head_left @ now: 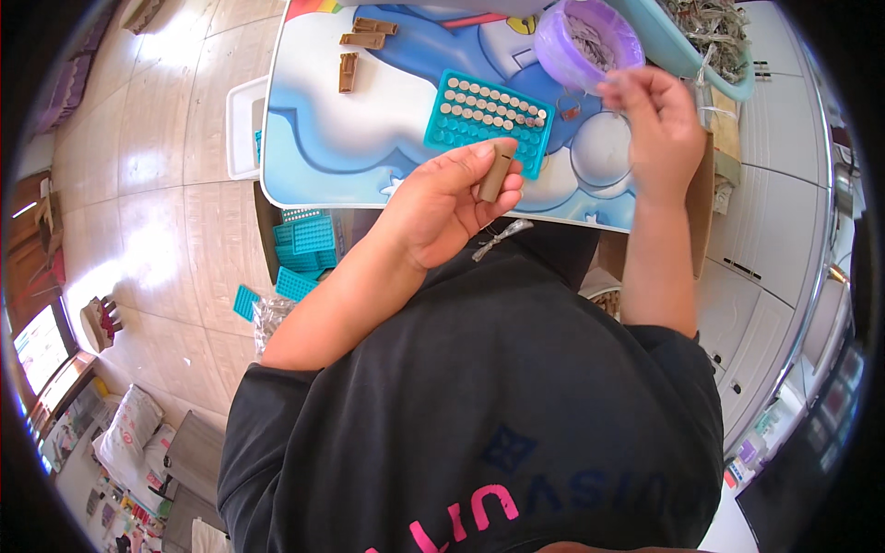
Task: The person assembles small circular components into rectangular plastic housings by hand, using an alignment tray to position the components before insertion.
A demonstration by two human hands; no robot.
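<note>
1. Nearest, the left hand [452, 194] pinches a small brown, elongated plastic-looking casing [496, 175] between thumb and fingers, above the table's near edge; whether this piece is complete, I cannot tell.
2. At one o'clock from it sits a turquoise rectangular tray [530, 157] with round wells. Its far rows carry round silvery discs [477, 101]; its near rows are bare, so the tray looks only partly filled.
3. Between two and three o'clock, the blurred right hand [666, 124] has bent fingers, thumb and forefinger close together; I cannot tell whether they grip anything.
4. Near its fingertips, at one to two o'clock, a round purple plastic tub [551, 57] contains many thin silvery pieces, evidently unused.
5. Farther, at eleven o'clock, three similar brown casings [348, 74] lie on the table; whether they are finished is unclear.
</note>
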